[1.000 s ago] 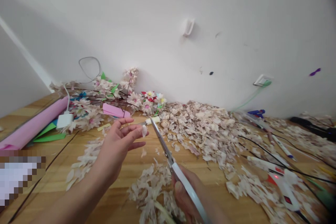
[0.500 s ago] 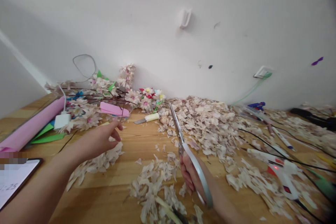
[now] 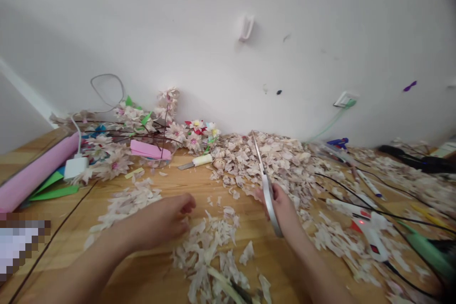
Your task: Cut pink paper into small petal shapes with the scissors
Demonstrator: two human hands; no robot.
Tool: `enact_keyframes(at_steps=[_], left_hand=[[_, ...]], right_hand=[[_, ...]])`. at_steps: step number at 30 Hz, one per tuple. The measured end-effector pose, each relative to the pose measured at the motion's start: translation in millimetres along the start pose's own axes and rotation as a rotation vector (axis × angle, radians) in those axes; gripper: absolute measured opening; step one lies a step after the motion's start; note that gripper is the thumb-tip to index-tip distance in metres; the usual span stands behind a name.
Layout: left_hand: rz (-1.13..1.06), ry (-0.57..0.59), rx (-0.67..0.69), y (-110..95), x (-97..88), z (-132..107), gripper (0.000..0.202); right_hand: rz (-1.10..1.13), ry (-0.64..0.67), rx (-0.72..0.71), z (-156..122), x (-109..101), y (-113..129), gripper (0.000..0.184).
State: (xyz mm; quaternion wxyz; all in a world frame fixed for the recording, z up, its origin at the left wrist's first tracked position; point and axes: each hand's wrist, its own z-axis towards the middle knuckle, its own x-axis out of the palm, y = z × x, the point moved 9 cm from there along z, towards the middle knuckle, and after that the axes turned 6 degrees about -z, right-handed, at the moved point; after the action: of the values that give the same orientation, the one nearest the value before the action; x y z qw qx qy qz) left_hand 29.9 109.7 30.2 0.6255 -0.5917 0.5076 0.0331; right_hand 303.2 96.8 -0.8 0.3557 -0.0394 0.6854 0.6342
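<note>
The right hand (image 3: 281, 204) grips closed scissors (image 3: 265, 183), fingers wrapped around the handles, blades pointing toward the surface's far edge over a heap of pale petal scraps (image 3: 281, 161). The left hand (image 3: 160, 221) rests palm down, fingers loosely curled, touching scraps near the front edge. No writing is legible anywhere.

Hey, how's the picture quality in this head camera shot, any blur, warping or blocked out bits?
Head view: soft, even light with faint shadows and no glare; wide-angle bending curves the wall line and table edge; the left hand and right hand with the scissors look slightly smeared; a pixelated block masks the lower left; the top right corner darkens.
</note>
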Motion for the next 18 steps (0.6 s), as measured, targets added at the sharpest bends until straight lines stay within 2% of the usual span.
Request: enact_keyframes(at_steps=[4, 7, 9, 13, 18], left_hand=[[-0.102, 0.121, 0.018, -9, 28.0, -2, 0.028], [-0.273, 0.242, 0.051, -13, 40.0, -4, 0.028], [-0.343, 0.235, 0.057, -12, 37.0, -2, 0.028], [-0.397, 0.121, 0.071, -5, 21.5, 5, 0.025], [-0.489, 0.099, 0.092, 0, 17.7, 11, 0.024]], right_hand=[[-0.098, -0.104, 0.019, 15, -18, -14, 0.032], [-0.165, -0.121, 0.028, 22, -23, -18, 0.032], [-0.224, -0.099, 0.034, 25, -25, -20, 0.03], [-0.397, -0.054, 0.029, 25, -25, -17, 0.03], [-0.576, -0.027, 0.006, 16, -13, -8, 0.022]])
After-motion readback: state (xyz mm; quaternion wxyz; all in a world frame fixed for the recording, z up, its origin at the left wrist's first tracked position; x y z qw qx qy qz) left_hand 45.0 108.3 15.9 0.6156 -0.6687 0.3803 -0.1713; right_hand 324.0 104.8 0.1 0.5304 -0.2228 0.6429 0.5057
